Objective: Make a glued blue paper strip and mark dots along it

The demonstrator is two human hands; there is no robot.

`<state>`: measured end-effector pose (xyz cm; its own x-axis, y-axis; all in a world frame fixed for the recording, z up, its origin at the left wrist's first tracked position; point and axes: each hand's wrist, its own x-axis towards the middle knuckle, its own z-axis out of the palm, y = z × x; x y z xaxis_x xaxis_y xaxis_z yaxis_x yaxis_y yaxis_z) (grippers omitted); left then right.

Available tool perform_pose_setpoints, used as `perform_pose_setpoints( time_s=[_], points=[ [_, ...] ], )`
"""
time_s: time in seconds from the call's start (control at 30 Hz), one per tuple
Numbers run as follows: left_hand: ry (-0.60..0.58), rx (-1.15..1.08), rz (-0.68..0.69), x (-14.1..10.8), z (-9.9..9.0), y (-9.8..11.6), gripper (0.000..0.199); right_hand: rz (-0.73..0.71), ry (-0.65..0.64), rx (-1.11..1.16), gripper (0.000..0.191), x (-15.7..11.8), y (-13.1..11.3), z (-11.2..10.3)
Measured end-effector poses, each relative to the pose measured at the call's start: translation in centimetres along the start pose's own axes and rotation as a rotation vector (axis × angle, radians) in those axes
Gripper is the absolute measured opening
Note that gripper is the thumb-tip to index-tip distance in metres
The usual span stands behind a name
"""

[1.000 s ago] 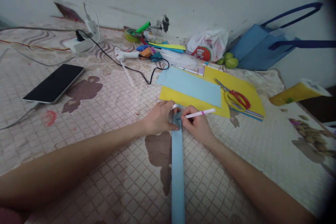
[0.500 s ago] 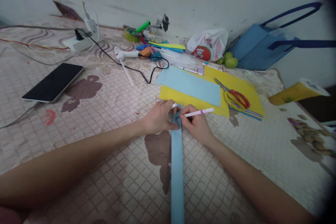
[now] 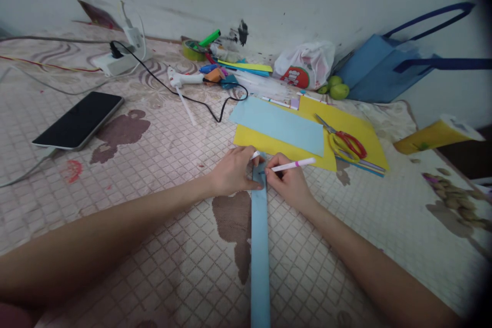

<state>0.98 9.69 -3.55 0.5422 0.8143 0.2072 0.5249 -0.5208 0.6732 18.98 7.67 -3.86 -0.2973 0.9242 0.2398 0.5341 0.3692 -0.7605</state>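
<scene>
A long light blue paper strip [image 3: 260,246] runs up the cloth from the bottom of the view. My left hand [image 3: 234,170] presses on its far end, thumb and curled fingers resting on the paper. Between those fingers pokes a small white piece [image 3: 255,155] that looks like a pen cap. Closed around a white felt-tip pen [image 3: 294,164] with a pink band, my right hand [image 3: 288,182] rests at the strip's right edge. The pen's tip is on the paper beside small dark marks. Just beyond lie a light blue sheet [image 3: 280,123] and yellow paper [image 3: 249,138].
Scissors [image 3: 348,146] with red and yellow handles lie on the yellow paper. At left are a phone [image 3: 79,120] and a power strip [image 3: 115,64]. A glue gun [image 3: 186,79] trails its black cord behind the hands. A blue bag [image 3: 384,72] leans on the wall.
Both hands stay in nearly the same place on the strip. The pen in my right hand has shifted only very slightly.
</scene>
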Motion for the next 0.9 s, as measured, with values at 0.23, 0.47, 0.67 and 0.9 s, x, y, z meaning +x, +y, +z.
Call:
perform_pose_setpoints(
  time_s=[0.23, 0.47, 0.67, 0.9],
  points=[
    [0.002, -0.005, 0.006, 0.03, -0.03, -0.03, 0.044, -0.012, -0.028, 0.006, 0.008, -0.03, 0.2, 0.05],
    [0.01, 0.008, 0.003, 0.03, 0.09, -0.07, 0.045, -0.02, -0.016, 0.007, 0.008, 0.0, 0.08, 0.08],
    [0.007, -0.001, 0.013, -0.01, 0.0, -0.01, 0.043, -0.027, -0.01, 0.01, 0.009, 0.01, 0.07, 0.04],
    [0.011, 0.003, 0.01, -0.01, 0.08, -0.04, 0.044, -0.028, -0.002, -0.01, 0.01, -0.06, -0.1, -0.01]
  ],
)
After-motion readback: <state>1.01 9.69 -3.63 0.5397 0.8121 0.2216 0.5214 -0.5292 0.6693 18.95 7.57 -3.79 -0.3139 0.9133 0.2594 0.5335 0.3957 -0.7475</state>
